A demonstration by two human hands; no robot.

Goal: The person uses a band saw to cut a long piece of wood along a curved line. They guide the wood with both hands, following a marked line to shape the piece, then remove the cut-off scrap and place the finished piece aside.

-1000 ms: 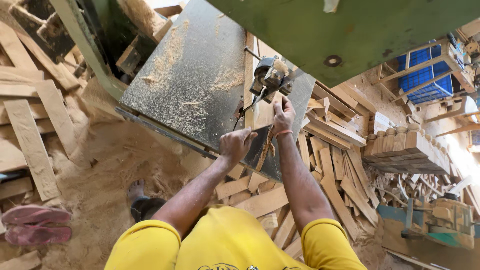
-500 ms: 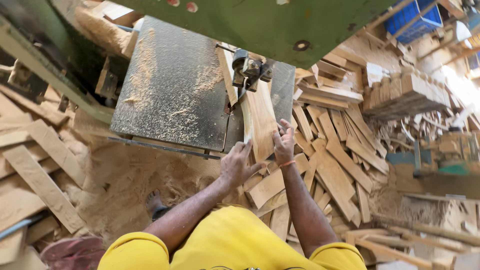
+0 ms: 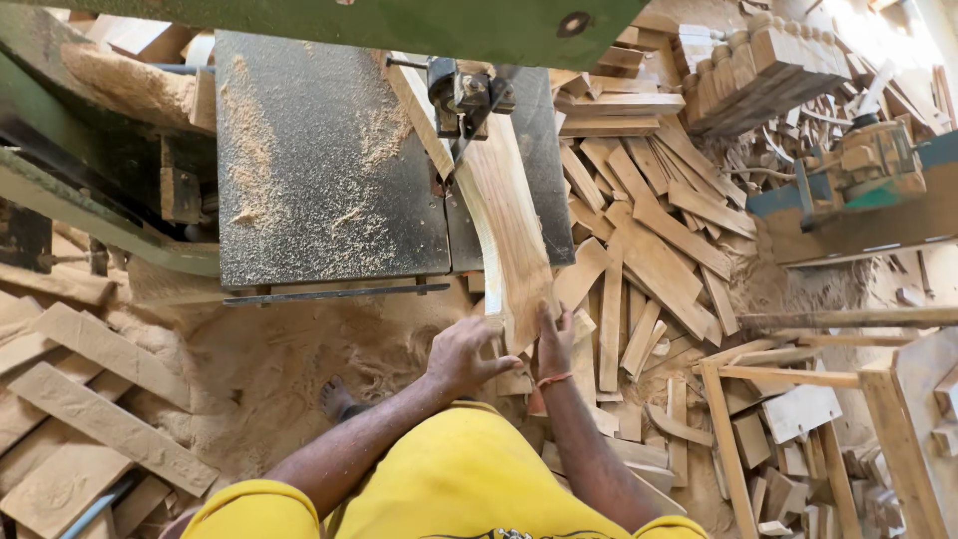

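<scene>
1. Loose wooden slats (image 3: 75,399) lie at the far left on a floor deep in sawdust (image 3: 269,359).
2. The saw table (image 3: 319,170), a grey metal slab dusted with sawdust, sits left of centre. Its near edge faces the person, and a slot runs from that edge in toward the blade guide (image 3: 461,98).
3. The curved plank (image 3: 509,225) lies on the right part of the table, just right of the slot. Its long axis runs from the blade guide at the far end back toward the person. The near end overhangs the table's near edge and bends slightly rightward as it comes.
4. The left hand (image 3: 461,357) is at the plank's near end on its left side. The fingers are curled and the thumb reaches toward the wood. It touches the left edge, but whether it truly grips cannot be told.
5. The right hand (image 3: 554,341) lies flat with fingers extended, pressed against the right face of the same near end. An orange band circles the wrist.
6. Both hands sit about equally near the plank's end, which lies directly ahead of them with its length pointing away toward the blade.
7. A heap of offcuts (image 3: 649,260) covers the floor beyond the table's right edge.
8. A stack of shaped blocks (image 3: 768,60) stands at the upper right.
</scene>
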